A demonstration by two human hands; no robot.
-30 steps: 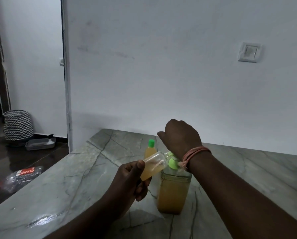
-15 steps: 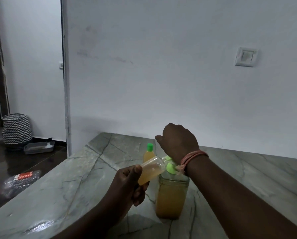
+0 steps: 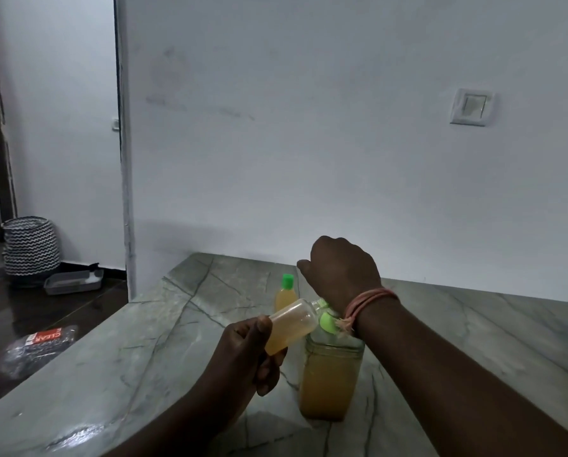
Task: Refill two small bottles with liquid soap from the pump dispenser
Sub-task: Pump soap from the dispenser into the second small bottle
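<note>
My left hand (image 3: 249, 354) grips a small clear bottle (image 3: 290, 326), tilted with its open mouth up against the green pump nozzle (image 3: 327, 321); amber soap fills its lower part. The pump dispenser (image 3: 332, 377), a clear jar of amber soap, stands on the marble counter (image 3: 144, 357). My right hand (image 3: 340, 270) sits on top of the pump head, fingers curled over it and hiding it; a pink cord circles the wrist. A second small bottle (image 3: 285, 293) with a green cap stands behind, filled with amber soap.
The white wall behind carries a switch plate (image 3: 472, 106). Left of the counter the dark floor holds a zigzag-patterned basket (image 3: 31, 247), a grey tray (image 3: 73, 281) and a plastic packet (image 3: 33, 349). The counter's left edge drops off toward that floor.
The view has shifted slightly. My right hand has risen a little over the pump head, while the left hand keeps the tilted bottle at the nozzle.
</note>
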